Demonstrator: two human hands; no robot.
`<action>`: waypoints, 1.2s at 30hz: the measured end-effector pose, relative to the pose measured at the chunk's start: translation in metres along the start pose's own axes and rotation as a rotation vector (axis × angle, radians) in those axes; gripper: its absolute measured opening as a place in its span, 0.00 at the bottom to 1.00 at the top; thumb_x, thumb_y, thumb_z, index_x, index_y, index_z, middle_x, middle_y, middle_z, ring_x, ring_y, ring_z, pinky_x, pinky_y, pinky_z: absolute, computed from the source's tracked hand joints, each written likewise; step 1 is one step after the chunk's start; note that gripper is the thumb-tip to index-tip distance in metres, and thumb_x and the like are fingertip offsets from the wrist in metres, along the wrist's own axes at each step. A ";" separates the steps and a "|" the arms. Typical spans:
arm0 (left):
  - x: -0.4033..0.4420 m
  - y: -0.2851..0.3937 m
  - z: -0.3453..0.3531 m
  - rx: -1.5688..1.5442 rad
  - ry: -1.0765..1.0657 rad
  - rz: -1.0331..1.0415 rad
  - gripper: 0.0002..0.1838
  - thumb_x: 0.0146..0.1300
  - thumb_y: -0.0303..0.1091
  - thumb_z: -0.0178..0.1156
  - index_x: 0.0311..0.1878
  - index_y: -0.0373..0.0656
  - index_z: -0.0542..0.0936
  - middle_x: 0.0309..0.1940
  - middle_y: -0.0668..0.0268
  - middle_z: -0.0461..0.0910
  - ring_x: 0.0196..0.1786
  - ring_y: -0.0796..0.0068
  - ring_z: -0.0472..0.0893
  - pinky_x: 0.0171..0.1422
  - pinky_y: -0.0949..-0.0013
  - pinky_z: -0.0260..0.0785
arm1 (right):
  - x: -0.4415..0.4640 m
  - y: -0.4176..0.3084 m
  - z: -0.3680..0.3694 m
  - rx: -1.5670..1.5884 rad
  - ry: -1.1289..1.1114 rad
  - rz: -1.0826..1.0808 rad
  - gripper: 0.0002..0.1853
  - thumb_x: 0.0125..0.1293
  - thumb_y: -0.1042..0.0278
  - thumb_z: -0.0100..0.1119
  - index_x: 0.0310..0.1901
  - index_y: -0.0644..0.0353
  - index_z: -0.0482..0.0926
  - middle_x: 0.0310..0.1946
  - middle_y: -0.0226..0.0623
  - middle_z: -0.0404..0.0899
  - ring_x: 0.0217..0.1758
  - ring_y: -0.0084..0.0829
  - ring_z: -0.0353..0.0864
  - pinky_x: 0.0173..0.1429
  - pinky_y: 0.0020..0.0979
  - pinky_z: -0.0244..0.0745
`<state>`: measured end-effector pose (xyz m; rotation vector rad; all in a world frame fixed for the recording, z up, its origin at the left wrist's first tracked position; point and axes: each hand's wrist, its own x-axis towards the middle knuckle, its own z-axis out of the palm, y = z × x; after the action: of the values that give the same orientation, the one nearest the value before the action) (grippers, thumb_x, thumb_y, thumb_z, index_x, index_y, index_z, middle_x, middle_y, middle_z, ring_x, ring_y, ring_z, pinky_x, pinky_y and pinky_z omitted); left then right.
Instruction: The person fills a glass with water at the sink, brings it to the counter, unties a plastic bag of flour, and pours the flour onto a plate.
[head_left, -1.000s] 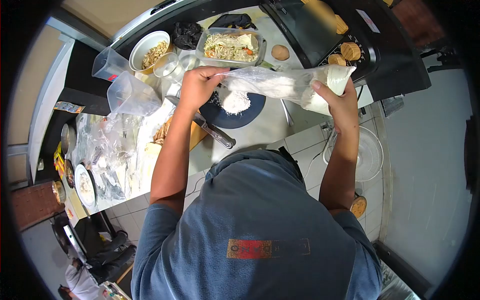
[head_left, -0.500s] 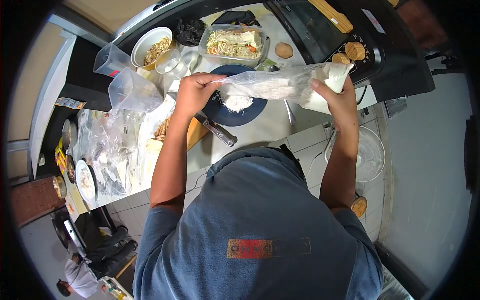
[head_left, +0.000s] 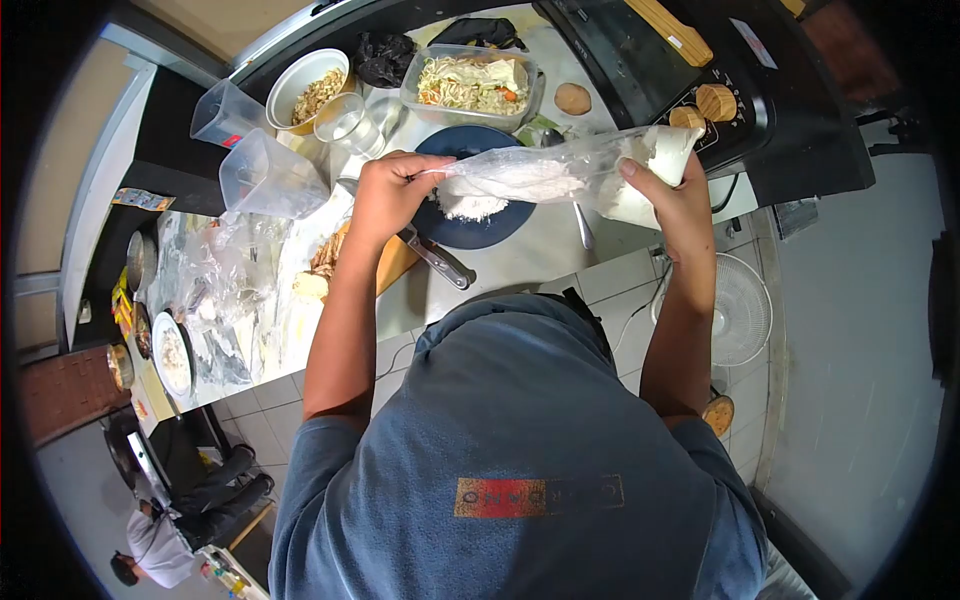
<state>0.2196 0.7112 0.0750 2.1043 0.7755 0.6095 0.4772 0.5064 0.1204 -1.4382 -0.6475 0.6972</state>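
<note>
A clear plastic bag of white powder (head_left: 540, 178) stretches sideways above a dark blue plate (head_left: 485, 235). My left hand (head_left: 393, 195) pinches the bag's narrow left end. Around its fuller right end, my right hand (head_left: 680, 205) is closed, thumb on top. A heap of white powder (head_left: 472, 207) lies on the plate, partly hidden under the bag. Below my left hand, a knife (head_left: 437, 258) rests by a wooden board (head_left: 396, 262). A spoon (head_left: 583, 226) lies right of the plate.
Behind the plate stand a food container (head_left: 472, 112), a bowl of chopped food (head_left: 309, 90) and clear cups. A black oven (head_left: 690, 90) is at the back right. Plastic sheeting (head_left: 235, 290) covers the left counter. A fan (head_left: 735, 310) stands at right; another person (head_left: 160, 548) is at lower left.
Both hands keep their hold on the bag, which has shifted only slightly. The view has turned a little, and the blurred wooden oven handle has come into clear sight.
</note>
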 end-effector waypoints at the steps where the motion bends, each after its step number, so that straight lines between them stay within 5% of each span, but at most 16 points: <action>1: -0.002 0.000 0.000 -0.001 -0.002 -0.003 0.10 0.60 0.28 0.69 0.45 0.44 0.88 0.36 0.61 0.87 0.37 0.77 0.84 0.44 0.74 0.74 | -0.001 0.001 -0.001 0.000 0.000 0.004 0.24 0.53 0.70 0.75 0.50 0.64 0.76 0.42 0.36 0.82 0.44 0.25 0.82 0.49 0.28 0.78; 16: 0.015 0.007 0.008 -0.018 -0.039 0.022 0.09 0.60 0.27 0.69 0.44 0.43 0.88 0.36 0.61 0.87 0.37 0.78 0.84 0.43 0.74 0.74 | -0.002 0.012 -0.014 -0.008 0.102 0.016 0.26 0.53 0.68 0.76 0.52 0.63 0.76 0.43 0.34 0.82 0.44 0.25 0.82 0.49 0.27 0.77; 34: 0.051 0.012 0.026 0.046 -0.081 0.162 0.11 0.57 0.28 0.70 0.45 0.49 0.89 0.32 0.61 0.85 0.36 0.72 0.83 0.43 0.71 0.74 | -0.017 0.009 -0.027 0.019 0.171 0.011 0.26 0.54 0.70 0.76 0.54 0.64 0.75 0.45 0.36 0.82 0.46 0.25 0.82 0.51 0.28 0.78; 36: 0.052 0.011 0.029 0.101 -0.106 0.214 0.10 0.55 0.32 0.70 0.42 0.49 0.89 0.31 0.58 0.85 0.34 0.65 0.84 0.40 0.68 0.75 | -0.014 0.013 -0.031 -0.029 0.181 0.032 0.25 0.55 0.70 0.76 0.53 0.64 0.75 0.44 0.36 0.82 0.45 0.25 0.82 0.50 0.28 0.78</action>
<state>0.2776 0.7274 0.0752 2.3116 0.5356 0.5762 0.4909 0.4756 0.1069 -1.5210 -0.4965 0.5770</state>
